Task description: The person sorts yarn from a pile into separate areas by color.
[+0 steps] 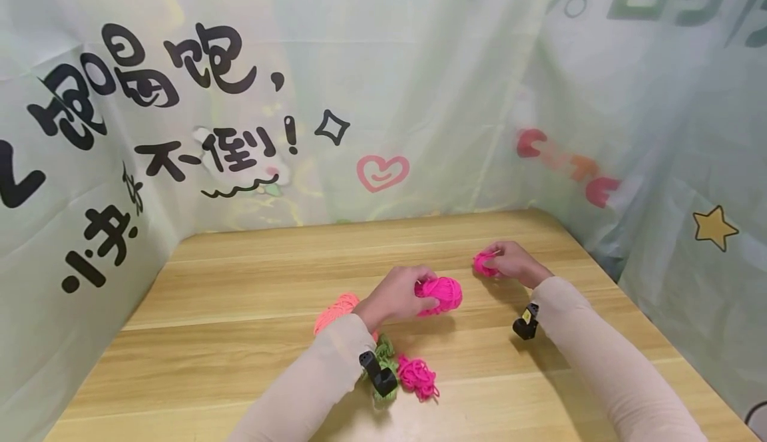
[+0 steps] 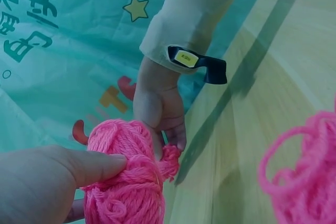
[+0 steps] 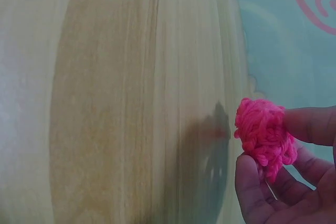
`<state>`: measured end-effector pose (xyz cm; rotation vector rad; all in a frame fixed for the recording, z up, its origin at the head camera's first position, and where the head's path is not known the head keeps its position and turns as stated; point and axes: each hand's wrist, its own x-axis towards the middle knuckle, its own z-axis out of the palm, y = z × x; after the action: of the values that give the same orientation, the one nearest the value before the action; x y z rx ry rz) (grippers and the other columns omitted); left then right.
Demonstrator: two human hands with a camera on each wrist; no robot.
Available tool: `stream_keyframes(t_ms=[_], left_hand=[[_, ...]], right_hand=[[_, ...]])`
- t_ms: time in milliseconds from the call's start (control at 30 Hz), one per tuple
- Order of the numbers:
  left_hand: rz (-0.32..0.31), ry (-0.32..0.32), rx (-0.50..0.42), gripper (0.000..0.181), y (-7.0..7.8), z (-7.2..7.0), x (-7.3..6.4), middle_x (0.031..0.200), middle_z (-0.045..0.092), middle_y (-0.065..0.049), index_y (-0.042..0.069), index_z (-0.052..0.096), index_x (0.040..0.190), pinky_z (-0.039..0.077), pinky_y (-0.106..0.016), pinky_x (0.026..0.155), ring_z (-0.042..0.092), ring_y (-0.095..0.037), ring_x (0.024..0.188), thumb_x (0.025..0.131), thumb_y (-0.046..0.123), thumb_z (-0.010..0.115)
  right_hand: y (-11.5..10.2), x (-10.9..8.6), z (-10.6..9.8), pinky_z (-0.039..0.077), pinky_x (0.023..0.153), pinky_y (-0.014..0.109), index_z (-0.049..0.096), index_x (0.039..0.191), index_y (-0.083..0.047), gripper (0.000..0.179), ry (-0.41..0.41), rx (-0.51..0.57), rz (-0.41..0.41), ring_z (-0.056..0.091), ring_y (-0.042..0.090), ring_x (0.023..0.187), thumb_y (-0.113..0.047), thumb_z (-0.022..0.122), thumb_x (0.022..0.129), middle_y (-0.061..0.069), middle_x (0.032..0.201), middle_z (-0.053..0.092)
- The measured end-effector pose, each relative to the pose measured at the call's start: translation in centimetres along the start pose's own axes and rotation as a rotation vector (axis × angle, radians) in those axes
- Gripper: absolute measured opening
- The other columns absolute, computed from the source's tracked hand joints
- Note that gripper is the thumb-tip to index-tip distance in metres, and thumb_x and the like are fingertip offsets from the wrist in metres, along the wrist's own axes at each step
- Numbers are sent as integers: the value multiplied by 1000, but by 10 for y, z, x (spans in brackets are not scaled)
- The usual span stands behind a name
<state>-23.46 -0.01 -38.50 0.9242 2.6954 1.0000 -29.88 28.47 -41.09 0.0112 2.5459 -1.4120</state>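
My left hand (image 1: 398,292) holds a hot-pink ball of yarn (image 1: 442,295) above the middle of the table, its thumb lying across the strands in the left wrist view. Farther right and back, my right hand (image 1: 512,262) pinches a smaller pink bundle of yarn (image 3: 265,135) between thumb and fingers, raised off the wood. Below the left forearm lie a loose pink tangle of yarn (image 1: 417,377) and a green bundle of yarn (image 1: 385,355), which the sleeve and wrist camera partly cover. An orange-coral ball of yarn (image 1: 337,312) sits behind the left wrist, partly hidden.
The light wooden table (image 1: 252,282) is walled at the back and sides by a printed cloth (image 1: 431,96) with lettering, a heart and a star. A black wrist camera (image 1: 379,375) is strapped to the left sleeve and another camera (image 1: 526,322) to the right.
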Motion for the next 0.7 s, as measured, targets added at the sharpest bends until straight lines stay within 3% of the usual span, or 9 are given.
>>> stream_keyframes(t_ms=[700], left_hand=[[-21,35,-26,37,12,9,19,99,66,4,12,65,116,48,-22,77,59,-8,89,84,28,77]], right_hand=[[8,1,-1,53,67,30,51,119,11,31,12,-28,17,58,19,80,-5,59,92,19,103,57]])
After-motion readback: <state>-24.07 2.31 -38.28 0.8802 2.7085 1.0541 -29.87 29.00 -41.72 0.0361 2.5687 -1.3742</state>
